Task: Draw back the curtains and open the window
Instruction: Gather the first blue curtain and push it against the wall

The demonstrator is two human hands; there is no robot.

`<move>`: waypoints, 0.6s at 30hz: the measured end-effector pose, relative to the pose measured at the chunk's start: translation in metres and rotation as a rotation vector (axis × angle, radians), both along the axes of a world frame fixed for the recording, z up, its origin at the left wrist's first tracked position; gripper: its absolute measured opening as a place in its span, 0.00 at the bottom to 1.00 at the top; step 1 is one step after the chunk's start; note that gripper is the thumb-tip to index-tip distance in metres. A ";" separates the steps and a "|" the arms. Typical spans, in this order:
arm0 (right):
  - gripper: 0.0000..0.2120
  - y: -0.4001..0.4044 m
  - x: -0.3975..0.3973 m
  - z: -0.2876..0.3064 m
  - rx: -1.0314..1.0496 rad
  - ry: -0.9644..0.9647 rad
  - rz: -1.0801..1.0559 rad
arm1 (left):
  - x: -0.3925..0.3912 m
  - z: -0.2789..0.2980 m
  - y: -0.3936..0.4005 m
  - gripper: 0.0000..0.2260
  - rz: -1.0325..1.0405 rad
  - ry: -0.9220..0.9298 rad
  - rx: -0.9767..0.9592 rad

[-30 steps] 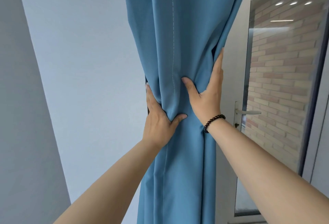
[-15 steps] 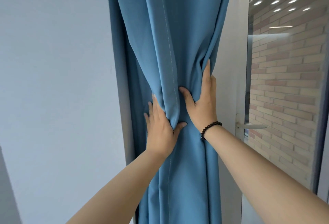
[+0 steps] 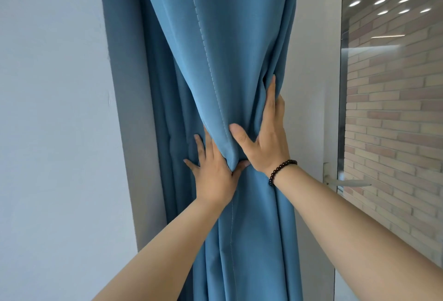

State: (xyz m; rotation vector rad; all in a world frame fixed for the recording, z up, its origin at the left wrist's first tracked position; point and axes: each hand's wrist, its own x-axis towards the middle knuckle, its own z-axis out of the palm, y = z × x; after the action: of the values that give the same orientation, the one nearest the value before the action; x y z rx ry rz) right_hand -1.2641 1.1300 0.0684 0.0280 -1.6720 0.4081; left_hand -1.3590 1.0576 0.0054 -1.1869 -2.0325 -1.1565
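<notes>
- The left hand [image 3: 214, 173] and right hand [image 3: 266, 142] cinch the blue fabric curtain [image 3: 230, 61] at the frame's centre; fingers lie straight along its sides, thumbs pinching the front fold.
- Since a second ago the bundle has narrowed and sits closer to the white wall [image 3: 52, 109] at nine o'clock.
- The curtain looks nearly drawn back.
- At three o'clock, the glass window [image 3: 393, 109] and its white lever handle [image 3: 345, 183] stand exposed, untouched.
</notes>
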 end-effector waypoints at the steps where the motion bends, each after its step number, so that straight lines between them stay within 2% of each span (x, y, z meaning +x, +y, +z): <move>1: 0.52 0.000 -0.003 0.000 0.011 -0.004 -0.012 | -0.002 0.000 0.002 0.45 0.004 -0.006 -0.003; 6: 0.56 -0.006 -0.018 0.012 0.070 0.028 -0.101 | -0.016 0.003 0.016 0.41 0.036 -0.028 -0.020; 8: 0.53 -0.007 -0.023 0.019 0.151 0.090 -0.183 | -0.019 0.006 0.018 0.43 0.028 -0.047 -0.013; 11: 0.44 -0.001 -0.033 0.028 0.314 0.166 -0.266 | -0.027 0.009 0.025 0.46 0.047 -0.047 -0.021; 14: 0.36 0.004 -0.042 0.037 0.437 0.165 -0.354 | -0.032 0.011 0.026 0.50 0.070 -0.059 -0.051; 16: 0.35 0.008 -0.048 0.039 0.445 0.122 -0.409 | -0.034 0.007 0.029 0.52 0.106 -0.053 -0.058; 18: 0.36 0.011 -0.054 0.041 0.436 0.074 -0.447 | -0.038 0.004 0.028 0.51 0.138 -0.016 0.025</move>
State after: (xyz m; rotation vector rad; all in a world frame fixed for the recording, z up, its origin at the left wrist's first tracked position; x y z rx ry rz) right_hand -1.3185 1.1411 0.1092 -0.0088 -1.6092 -0.2928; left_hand -1.3965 1.0859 0.0091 -1.0110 -2.0702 -1.1244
